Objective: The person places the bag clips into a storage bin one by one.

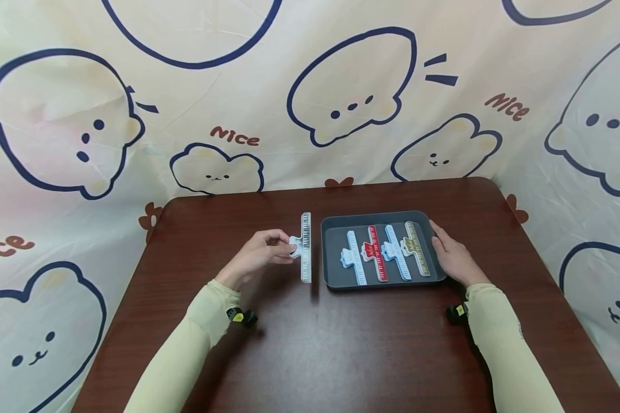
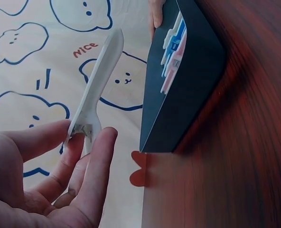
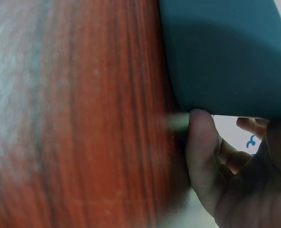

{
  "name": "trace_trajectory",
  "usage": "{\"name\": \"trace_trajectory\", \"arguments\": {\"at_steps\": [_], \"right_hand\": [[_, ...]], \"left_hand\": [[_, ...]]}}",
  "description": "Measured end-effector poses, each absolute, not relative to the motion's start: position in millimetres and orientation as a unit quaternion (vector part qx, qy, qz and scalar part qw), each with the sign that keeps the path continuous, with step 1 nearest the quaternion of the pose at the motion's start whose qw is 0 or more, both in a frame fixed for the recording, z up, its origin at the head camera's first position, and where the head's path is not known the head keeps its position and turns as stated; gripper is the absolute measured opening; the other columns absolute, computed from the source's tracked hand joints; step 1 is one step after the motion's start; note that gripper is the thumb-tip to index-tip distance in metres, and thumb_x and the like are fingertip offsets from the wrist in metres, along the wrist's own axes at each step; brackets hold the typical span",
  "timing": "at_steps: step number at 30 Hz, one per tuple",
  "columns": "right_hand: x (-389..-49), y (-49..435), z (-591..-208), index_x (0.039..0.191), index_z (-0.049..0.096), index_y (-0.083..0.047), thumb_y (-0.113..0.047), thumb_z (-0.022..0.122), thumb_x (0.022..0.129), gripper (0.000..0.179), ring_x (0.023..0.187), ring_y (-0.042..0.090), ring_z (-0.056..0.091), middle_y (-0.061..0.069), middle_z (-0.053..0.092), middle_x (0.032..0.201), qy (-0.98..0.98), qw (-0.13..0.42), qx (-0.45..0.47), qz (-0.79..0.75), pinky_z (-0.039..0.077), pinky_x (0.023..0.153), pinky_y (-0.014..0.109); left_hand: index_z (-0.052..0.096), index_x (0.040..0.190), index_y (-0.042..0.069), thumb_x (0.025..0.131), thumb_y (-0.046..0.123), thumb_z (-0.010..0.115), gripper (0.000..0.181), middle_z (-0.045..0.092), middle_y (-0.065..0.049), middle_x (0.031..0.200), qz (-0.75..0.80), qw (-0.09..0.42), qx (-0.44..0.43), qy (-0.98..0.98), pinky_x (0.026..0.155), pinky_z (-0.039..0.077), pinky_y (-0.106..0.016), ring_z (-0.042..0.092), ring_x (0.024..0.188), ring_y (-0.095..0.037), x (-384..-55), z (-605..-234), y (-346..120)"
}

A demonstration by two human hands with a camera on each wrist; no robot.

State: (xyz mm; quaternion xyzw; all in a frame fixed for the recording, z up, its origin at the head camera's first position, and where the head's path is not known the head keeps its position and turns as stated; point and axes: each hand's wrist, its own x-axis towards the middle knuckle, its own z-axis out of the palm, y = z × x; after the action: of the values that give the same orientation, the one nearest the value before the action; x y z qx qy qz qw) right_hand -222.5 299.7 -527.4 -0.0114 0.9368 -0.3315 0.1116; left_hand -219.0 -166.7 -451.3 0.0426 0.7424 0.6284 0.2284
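Observation:
My left hand [image 1: 258, 255] pinches a long white ruler clip [image 1: 306, 248] by its handle tabs, between thumb and fingers. The clip's bar points away from me, just left of the tray. In the left wrist view, the metal spring of the white clip [image 2: 97, 80] shows near the fingertips. A dark grey tray [image 1: 379, 219] stands to the right, and my right hand [image 1: 457, 255] holds its right rim. The right wrist view shows the thumb [image 3: 201, 137] at the tray's edge and bent fingers behind it.
Inside the tray lie several ruler clips side by side: a light blue one [image 1: 357, 261], a red one [image 1: 376, 252], another light blue one [image 1: 396, 252] and a yellow-green one [image 1: 417, 249]. The brown table [image 1: 351, 350] ends at a printed cloth [image 1: 268, 103] behind.

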Motion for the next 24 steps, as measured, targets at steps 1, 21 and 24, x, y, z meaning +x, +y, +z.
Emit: {"name": "trace_trajectory", "arguments": {"at_steps": [1, 21, 24], "right_hand": [[-222.5, 299.9, -527.4, 0.168, 0.003, -0.026, -0.042, 0.021, 0.114, 0.059, 0.15, 0.057, 0.024, 0.028, 0.022, 0.167, 0.937, 0.112, -0.012, -0.332, 0.026, 0.117, 0.073], [-222.9, 300.4, -529.7, 0.167, 0.003, -0.027, -0.043, 0.021, 0.114, 0.059, 0.15, 0.056, 0.024, 0.027, 0.022, 0.168, 0.935, 0.115, -0.007, -0.335, 0.027, 0.116, 0.073], [-223.1, 301.0, -529.8, 0.167, 0.002, -0.028, -0.044, 0.02, 0.114, 0.059, 0.15, 0.056, 0.023, 0.027, 0.021, 0.168, 0.935, 0.116, -0.007, -0.334, 0.026, 0.116, 0.073]], "left_hand": [[0.064, 0.108, -0.004, 0.098, 0.009, 0.07, 0.018, 0.065, -0.016, 0.108, 0.629, 0.229, 0.041, 0.742, 0.102, 0.052, -0.061, 0.072, 0.097, -0.035, -219.5, -451.5, -165.0], [0.072, 0.103, 0.001, 0.094, 0.015, 0.077, 0.018, 0.073, -0.013, 0.097, 0.594, 0.229, 0.02, 0.77, 0.101, 0.054, -0.058, 0.068, 0.105, -0.049, -226.1, -454.8, -139.4], [0.072, 0.104, 0.001, 0.094, 0.014, 0.076, 0.017, 0.071, -0.014, 0.102, 0.595, 0.23, 0.018, 0.77, 0.103, 0.052, -0.059, 0.066, 0.108, -0.051, -227.4, -454.4, -135.4]]}}
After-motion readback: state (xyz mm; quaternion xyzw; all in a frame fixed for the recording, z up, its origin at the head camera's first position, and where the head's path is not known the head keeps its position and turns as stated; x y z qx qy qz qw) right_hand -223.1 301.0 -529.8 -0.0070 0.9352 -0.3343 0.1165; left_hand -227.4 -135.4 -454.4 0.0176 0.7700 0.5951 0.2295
